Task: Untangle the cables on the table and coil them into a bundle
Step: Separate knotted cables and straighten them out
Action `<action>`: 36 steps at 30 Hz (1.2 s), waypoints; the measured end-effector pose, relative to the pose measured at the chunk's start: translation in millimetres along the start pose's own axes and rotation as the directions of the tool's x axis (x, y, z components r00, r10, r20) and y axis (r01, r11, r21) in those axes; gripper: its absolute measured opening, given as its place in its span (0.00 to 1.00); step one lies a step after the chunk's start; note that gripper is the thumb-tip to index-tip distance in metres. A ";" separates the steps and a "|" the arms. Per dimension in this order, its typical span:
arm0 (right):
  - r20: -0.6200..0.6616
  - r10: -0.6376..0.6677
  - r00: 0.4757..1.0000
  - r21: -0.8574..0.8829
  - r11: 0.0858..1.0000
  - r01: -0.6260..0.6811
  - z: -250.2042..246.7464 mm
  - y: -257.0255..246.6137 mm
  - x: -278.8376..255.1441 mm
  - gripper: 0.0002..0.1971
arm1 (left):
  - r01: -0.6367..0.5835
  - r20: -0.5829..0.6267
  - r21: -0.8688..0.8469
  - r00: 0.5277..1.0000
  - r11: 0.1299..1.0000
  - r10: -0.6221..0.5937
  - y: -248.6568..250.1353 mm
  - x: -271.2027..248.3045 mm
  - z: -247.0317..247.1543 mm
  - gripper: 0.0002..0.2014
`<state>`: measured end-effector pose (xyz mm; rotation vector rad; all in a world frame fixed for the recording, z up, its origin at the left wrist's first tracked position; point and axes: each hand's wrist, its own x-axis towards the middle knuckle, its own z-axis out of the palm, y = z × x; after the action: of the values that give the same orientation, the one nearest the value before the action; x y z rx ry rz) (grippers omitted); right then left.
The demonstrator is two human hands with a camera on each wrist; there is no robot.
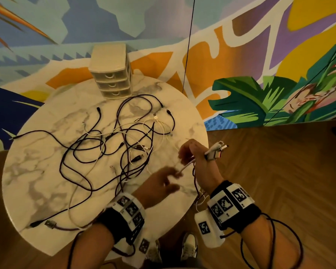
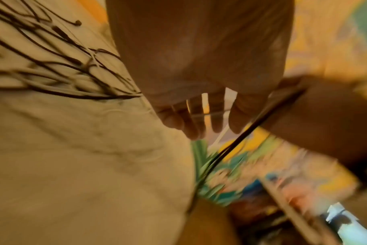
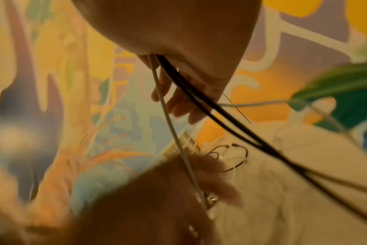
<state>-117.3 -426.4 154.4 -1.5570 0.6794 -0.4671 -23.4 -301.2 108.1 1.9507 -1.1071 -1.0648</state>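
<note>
A tangle of dark and white cables [image 1: 114,148] lies spread over the round marble table [image 1: 37,181]. My right hand [image 1: 188,158] hovers over the table's right edge and grips a bunch of cables, whose plug ends [image 1: 217,151] stick out past the thumb side. In the right wrist view, dark cables [image 3: 220,116] and a white cable [image 3: 172,126] run out of that hand [image 3: 178,99]. The white cable's end [image 1: 183,168] hangs toward my left hand [image 1: 167,179], which is blurred, its fingers [image 2: 191,122] spread and straight beside the plug.
A small beige three-drawer unit [image 1: 112,74] stands at the table's far edge. Two plugs [image 1: 45,223] lie near the front left rim. Wooden floor [image 1: 279,171] is to the right, a painted wall behind. Device cords loop around my forearms.
</note>
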 end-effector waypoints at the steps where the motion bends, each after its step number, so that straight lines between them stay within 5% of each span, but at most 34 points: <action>1: 0.010 0.069 0.998 0.130 0.989 -0.070 0.6 -2.8 0.7 0.22 | 0.024 0.000 0.100 1.000 0.995 -0.024 -24.2 -1.5 7.7 0.12; 3: 0.053 0.158 0.986 0.375 0.912 -0.167 0.5 -8.0 0.7 0.27 | 0.128 -0.109 0.143 0.988 0.981 -0.113 -63.4 -3.4 9.3 0.14; 6: 0.001 0.142 0.990 0.432 0.892 -0.128 -9.0 -7.7 2.4 0.27 | 0.246 -0.285 0.199 0.941 0.948 -0.185 -92.9 6.4 -25.1 0.11; 11: -0.169 0.013 0.986 0.272 0.962 0.034 -25.6 -11.2 8.7 0.29 | 0.146 -0.564 0.304 0.824 0.941 0.055 -43.7 29.3 -102.8 0.09; 13: -0.077 0.011 0.997 0.071 0.997 -0.006 -21.9 -14.1 7.5 0.33 | 0.095 -0.549 0.417 0.819 0.904 0.167 -6.2 26.9 -94.8 0.10; 17: 0.212 0.268 0.940 -0.226 0.949 -0.219 13.6 -11.1 -0.5 0.30 | 0.055 -0.458 0.582 0.847 0.811 0.271 35.8 8.3 -42.5 0.07; 23: 0.067 0.326 0.943 -0.169 0.935 -0.312 26.4 9.2 6.5 0.26 | -0.033 -0.393 0.602 0.858 0.798 0.332 20.2 1.2 -11.1 0.12; 27: 0.008 0.244 0.970 -0.145 0.960 -0.240 25.3 13.4 10.8 0.26 | 0.190 -0.436 0.514 0.897 0.836 0.065 -12.8 5.8 -19.0 0.12; 30: 0.006 0.204 0.979 -0.120 0.972 -0.202 21.0 14.7 8.1 0.33 | 0.234 -0.493 0.623 0.858 0.746 0.142 -24.5 13.1 -59.7 0.11; 33: 0.012 0.197 0.980 -0.093 0.976 -0.195 17.1 10.0 2.3 0.29 | 0.244 -0.554 0.678 0.790 0.694 0.263 -25.7 18.6 -101.1 0.12; 36: -0.102 0.170 0.980 -0.002 0.985 -0.171 6.2 4.0 2.7 0.28 | 0.368 -0.579 0.575 0.814 0.731 0.045 -53.9 15.8 -121.6 0.09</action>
<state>-111.8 -423.6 149.5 -1.4782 0.8877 -0.4165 107.7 -275.0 114.6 2.7325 -1.0453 -0.0656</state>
